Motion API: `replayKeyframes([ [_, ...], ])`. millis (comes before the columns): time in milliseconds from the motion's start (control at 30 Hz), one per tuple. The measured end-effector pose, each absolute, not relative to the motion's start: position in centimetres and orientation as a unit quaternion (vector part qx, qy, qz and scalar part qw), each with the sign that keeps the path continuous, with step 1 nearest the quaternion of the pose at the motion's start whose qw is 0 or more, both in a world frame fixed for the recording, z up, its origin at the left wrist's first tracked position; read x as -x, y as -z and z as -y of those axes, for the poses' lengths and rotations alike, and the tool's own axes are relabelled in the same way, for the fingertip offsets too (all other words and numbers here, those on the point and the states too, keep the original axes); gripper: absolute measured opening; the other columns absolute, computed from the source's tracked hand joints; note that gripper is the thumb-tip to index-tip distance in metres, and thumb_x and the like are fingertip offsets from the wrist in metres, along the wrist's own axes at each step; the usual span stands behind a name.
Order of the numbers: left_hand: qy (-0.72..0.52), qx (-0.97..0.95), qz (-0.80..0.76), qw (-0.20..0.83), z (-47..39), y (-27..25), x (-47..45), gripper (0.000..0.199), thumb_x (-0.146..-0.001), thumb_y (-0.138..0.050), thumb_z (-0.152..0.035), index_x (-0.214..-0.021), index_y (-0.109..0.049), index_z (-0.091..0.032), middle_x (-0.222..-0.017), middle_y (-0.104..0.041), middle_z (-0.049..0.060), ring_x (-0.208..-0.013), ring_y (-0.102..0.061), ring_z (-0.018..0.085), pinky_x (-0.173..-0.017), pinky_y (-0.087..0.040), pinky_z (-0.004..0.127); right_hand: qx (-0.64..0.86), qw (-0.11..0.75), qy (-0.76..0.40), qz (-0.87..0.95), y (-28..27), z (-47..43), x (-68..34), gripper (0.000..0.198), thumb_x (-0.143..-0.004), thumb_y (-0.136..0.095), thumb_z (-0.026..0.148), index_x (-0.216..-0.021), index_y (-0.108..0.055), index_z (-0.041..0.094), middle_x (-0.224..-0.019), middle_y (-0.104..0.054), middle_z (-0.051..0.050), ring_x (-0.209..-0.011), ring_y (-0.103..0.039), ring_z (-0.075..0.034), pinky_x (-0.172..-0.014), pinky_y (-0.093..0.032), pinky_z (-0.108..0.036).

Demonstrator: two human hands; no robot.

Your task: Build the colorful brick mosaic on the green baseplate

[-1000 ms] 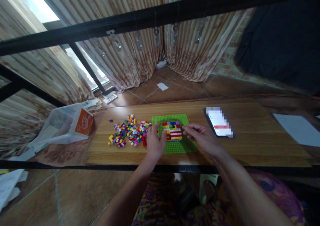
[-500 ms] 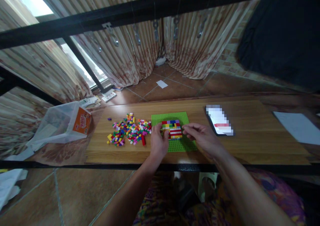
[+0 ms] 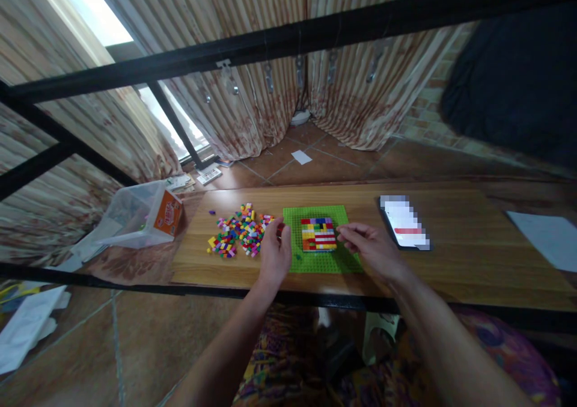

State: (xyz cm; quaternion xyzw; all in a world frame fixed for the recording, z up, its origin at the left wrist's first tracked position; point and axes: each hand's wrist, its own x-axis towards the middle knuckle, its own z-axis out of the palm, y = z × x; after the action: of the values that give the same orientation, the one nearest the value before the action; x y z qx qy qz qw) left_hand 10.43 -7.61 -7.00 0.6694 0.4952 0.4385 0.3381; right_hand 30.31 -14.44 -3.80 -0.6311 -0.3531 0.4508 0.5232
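On the green baseplate (image 3: 320,266) sits a flat block of stacked toy bricks (image 3: 319,235), with rows of red, white, yellow, blue and purple on top. My left hand (image 3: 276,255) is at the baseplate's left edge, beside the loose bricks; a dark red brick (image 3: 280,230) shows between its thumb and fingers. To the right of the built block, my right hand (image 3: 367,247) hovers over the baseplate with thumb and forefinger pinched. Whatever that pinch holds, if anything, is too small to make out. The heap of loose colourful bricks (image 3: 241,232) is partly hidden by my left hand.
A phone (image 3: 408,223) lies on the wooden table (image 3: 469,244) to the right, with a white paper sheet (image 3: 543,238) farther right. At the left stands a clear plastic bin (image 3: 139,217) with an orange label. A black metal bar (image 3: 288,40) crosses ahead.
My left hand has moved left, off the built block to the baseplate's edge near the loose bricks, and now has a red brick. My right hand remains pinched beside the block. The view has shifted slightly.
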Motion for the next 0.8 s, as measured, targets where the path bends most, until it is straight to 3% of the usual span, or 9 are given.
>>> replayKeyframes([
  [233,-0.342,-0.742,-0.494,0.298,10.5,7.7,-5.3,0.016,-0.086,-0.052,-0.018,-0.097,-0.064,-0.017,-0.091,-0.065,0.006,-0.080,-0.060,0.016,-0.072,-0.048,0.027,0.642,0.522,-0.438,0.352,3.7,14.5,-30.2,0.039,-0.067,-0.071,0.055,-0.079,-0.072,0.019,-0.073,-0.069,-0.004,-0.061,-0.053,-0.012,-0.056,-0.041,-0.025],
  [367,-0.290,-0.782,-0.481,0.271,11.4,8.3,-5.8,0.022,-0.084,-0.052,-0.012,-0.102,-0.064,-0.019,-0.098,-0.063,0.007,-0.084,-0.061,0.016,-0.074,-0.050,0.028,0.640,0.520,-0.445,0.350,4.1,14.4,-30.2,0.039,-0.067,-0.071,0.055,-0.081,-0.072,0.019,-0.073,-0.069,-0.004,-0.061,-0.054,-0.012,-0.057,-0.041,-0.027],
  [500,-0.259,-0.820,-0.462,0.217,11.0,8.4,-7.6,0.022,-0.084,-0.054,-0.012,-0.101,-0.064,-0.020,-0.101,-0.062,0.006,-0.093,-0.061,0.018,-0.084,-0.050,0.032,0.648,0.517,-0.442,0.343,4.2,14.3,-30.3,0.040,-0.066,-0.071,0.056,-0.081,-0.072,0.019,-0.073,-0.070,-0.004,-0.061,-0.054,-0.013,-0.057,-0.040,-0.027],
  [800,-0.217,-0.835,-0.467,0.196,10.8,8.6,-9.2,0.013,-0.087,-0.054,-0.017,-0.086,-0.066,-0.020,-0.086,-0.064,0.004,-0.084,-0.061,0.017,-0.077,-0.049,0.029,0.653,0.512,-0.440,0.344,4.2,14.4,-30.5,0.039,-0.068,-0.070,0.054,-0.084,-0.072,0.019,-0.074,-0.070,-0.004,-0.062,-0.054,-0.013,-0.058,-0.041,-0.027],
])
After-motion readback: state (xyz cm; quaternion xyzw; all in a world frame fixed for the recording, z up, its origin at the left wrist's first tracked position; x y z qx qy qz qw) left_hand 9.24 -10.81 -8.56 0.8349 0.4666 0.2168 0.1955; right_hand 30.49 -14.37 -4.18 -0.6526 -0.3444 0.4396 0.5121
